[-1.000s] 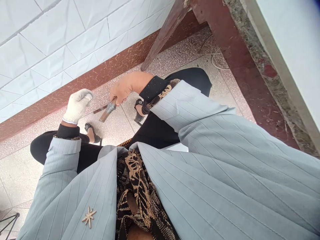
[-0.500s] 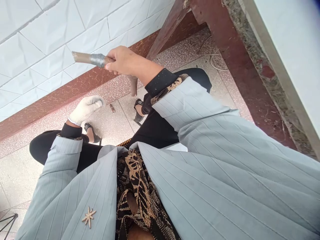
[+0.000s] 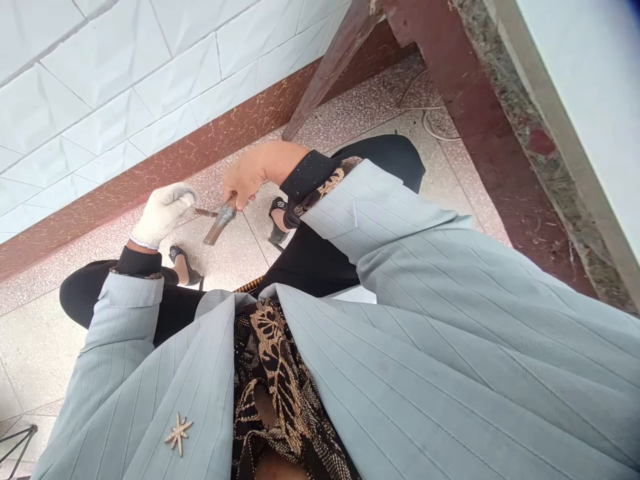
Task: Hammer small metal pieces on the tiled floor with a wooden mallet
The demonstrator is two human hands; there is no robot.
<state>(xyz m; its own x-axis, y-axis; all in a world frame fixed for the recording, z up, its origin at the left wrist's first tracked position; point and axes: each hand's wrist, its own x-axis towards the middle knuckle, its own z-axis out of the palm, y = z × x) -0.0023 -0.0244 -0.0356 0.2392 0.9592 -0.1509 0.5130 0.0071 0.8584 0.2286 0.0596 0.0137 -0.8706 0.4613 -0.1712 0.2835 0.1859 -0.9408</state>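
My left hand (image 3: 161, 212), in a white knit glove, is closed in a pinch. A greyish edge (image 3: 197, 195) shows by its fingertips, too little to name. My bare right hand (image 3: 250, 175) grips a brown stick-like tool (image 3: 214, 233) with wire wound round its middle; its free end points down and toward me. The part inside my fist is hidden. Between the glove and the wire winding shows a thin brown piece (image 3: 205, 213); whether a hand holds it I cannot tell. My two hands are close together above the floor, between my knees.
A white tiled wall (image 3: 125, 73) with a reddish-brown skirting (image 3: 165, 157) stands ahead. A slanting wooden leg (image 3: 333, 67) and a dark red frame (image 3: 480, 127) are at the right. My black shoes (image 3: 184, 263) are on the speckled floor (image 3: 35, 340). A pale cable (image 3: 437, 135) lies by the frame.
My right hand has come down toward my left, and the wire-wound tool has swung from pointing left to pointing down toward me. My left hand has shifted slightly left and up.
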